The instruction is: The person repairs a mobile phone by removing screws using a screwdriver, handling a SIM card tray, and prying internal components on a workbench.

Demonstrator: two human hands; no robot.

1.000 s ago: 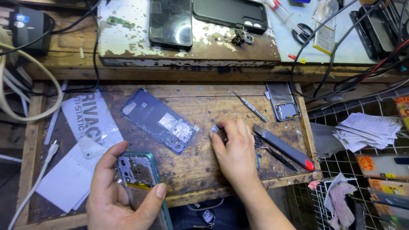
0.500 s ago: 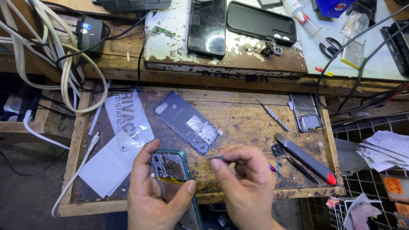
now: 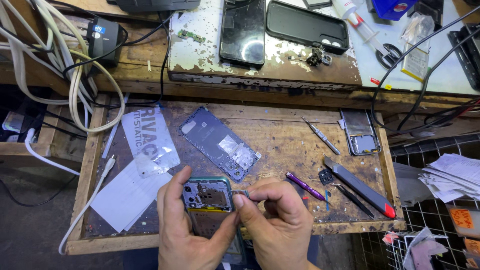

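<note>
Holding an opened phone (image 3: 210,210) with its back removed, the left hand (image 3: 187,225) grips the teal frame from below and along the left edge, circuit boards and yellow battery area facing up. The phone sits low over the front edge of the wooden desk (image 3: 280,135), close to the person's body. At the phone's upper right corner, the right hand (image 3: 280,215) pinches a small metal part (image 3: 245,192) between thumb and forefinger; what exactly the part is stays too small to tell. Judging from this, the step in hand is fitting or pulling a small piece at that corner, and the next move calls for a steady left grip and fine, precise fingertip control. Just beyond the hands lies the dark back cover (image 3: 220,142), inner face up. To the right rest a purple tool (image 3: 305,186), tweezers (image 3: 354,200) and a grey utility knife with a red end (image 3: 360,187).
</note>
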